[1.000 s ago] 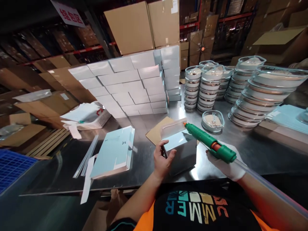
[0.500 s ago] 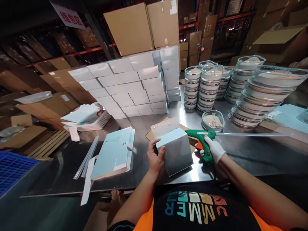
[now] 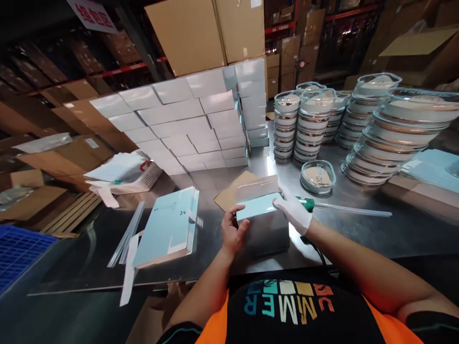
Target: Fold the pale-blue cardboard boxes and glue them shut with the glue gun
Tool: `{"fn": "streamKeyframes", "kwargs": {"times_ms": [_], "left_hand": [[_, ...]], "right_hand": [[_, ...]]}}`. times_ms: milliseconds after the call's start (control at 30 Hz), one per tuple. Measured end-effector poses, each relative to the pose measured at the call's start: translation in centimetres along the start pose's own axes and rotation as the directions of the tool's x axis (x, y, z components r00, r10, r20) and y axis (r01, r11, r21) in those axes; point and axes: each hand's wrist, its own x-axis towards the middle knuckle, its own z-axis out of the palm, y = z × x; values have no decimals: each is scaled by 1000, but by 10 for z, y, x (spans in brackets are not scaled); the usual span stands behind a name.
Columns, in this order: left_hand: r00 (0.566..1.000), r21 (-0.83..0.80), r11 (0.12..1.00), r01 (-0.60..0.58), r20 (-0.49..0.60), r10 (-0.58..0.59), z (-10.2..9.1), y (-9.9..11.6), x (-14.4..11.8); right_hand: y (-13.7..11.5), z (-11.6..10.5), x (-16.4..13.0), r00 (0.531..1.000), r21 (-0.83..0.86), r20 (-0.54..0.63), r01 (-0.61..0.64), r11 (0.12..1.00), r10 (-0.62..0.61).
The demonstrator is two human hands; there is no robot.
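Note:
A small light-blue and grey box (image 3: 267, 234) is held between my hands near the table's front edge, its pale flap (image 3: 256, 188) standing up at the back. My bare left hand (image 3: 234, 230) is closed on the left side, thumb in front and fingertips over the top edge. My white-gloved right hand (image 3: 296, 212) grips the upper right corner with its thumb on top; its other fingers are hidden. Just behind that hand lies a green glue gun (image 3: 307, 203), mostly covered, with a long clear glue stick (image 3: 353, 209) pointing right. Brown cardboard (image 3: 231, 191) lies behind the box.
Left of me lie a stack of light-blue sheets (image 3: 167, 227) and loose clear glue sticks (image 3: 125, 234). White boxes (image 3: 186, 129) form a wall at the back. Stacked glass containers (image 3: 390, 143) stand right, with a single one (image 3: 317, 177) in front. A white basket (image 3: 152, 177) holds papers.
My right hand has let go of the glue gun, which now lies on the table, and has taken hold of the box's right side. The box has tilted slightly; my left hand stays on it.

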Motion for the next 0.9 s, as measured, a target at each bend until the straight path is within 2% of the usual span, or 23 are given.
{"fn": "streamKeyframes", "kwargs": {"times_ms": [100, 167, 233, 300, 367, 467, 567, 700, 800, 900], "left_hand": [[997, 14, 997, -71, 2, 71, 1, -1, 3], [991, -10, 991, -131, -22, 131, 1, 0, 7], [982, -94, 977, -190, -20, 188, 1, 2, 12], [962, -173, 950, -259, 41, 269, -3, 5, 19], [915, -165, 929, -332, 182, 359, -9, 10, 26], [794, -83, 880, -468, 399, 459, -21, 19, 34], [680, -63, 814, -578, 515, 522, -28, 28, 40], [569, -49, 754, -656, 623, 536, -30, 36, 47], [524, -80, 732, -677, 645, 556, -28, 40, 47], [532, -96, 738, -668, 632, 564, -27, 45, 44]], "right_hand": [[-5, 7, 5, 999, -9, 32, 35, 999, -34], [2, -3, 4, 995, -28, 75, 69, 997, -67], [14, -17, 2, 980, -81, 130, 160, 984, -149], [24, -30, -2, 949, -133, 187, 282, 950, -255], [27, -38, -7, 903, -153, 262, 387, 909, -341], [20, -41, -14, 828, -149, 398, 483, 863, -394], [8, -41, -19, 776, -141, 469, 537, 832, -422], [1, -41, -19, 723, -147, 521, 599, 787, -453], [-1, -41, -19, 688, -146, 547, 639, 755, -477], [2, -42, -20, 682, -137, 553, 641, 755, -478]]}}
